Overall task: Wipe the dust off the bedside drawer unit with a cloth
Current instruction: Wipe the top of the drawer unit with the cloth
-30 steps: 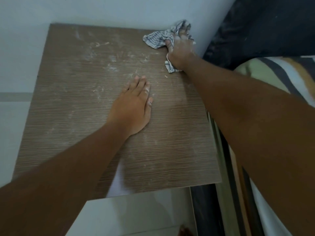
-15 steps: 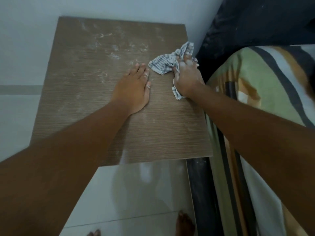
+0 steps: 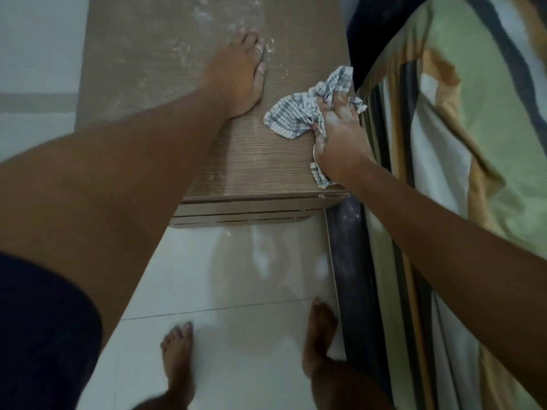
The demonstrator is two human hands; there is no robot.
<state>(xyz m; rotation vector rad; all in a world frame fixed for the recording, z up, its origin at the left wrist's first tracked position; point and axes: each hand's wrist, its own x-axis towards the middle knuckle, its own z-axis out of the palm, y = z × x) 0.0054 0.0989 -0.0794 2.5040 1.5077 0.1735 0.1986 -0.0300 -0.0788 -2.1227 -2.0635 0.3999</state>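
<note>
The bedside drawer unit has a brown wood-grain top with white dust across its far and left parts. My right hand presses a crumpled grey-and-white checked cloth onto the top near the front right corner, fingers closed over the fabric. My left hand lies flat, palm down, on the middle of the top, just left of the cloth. The drawer fronts show below the front edge.
A bed with a striped green, orange and white sheet lies tight against the unit's right side, with a dark bed frame below. Glossy white floor tiles spread in front. My bare feet stand on them. A pale wall runs at the left.
My right hand has dragged the cloth from the far right corner toward the front right corner. My left hand stayed flat on the top. The view has tilted down, showing floor and feet.
</note>
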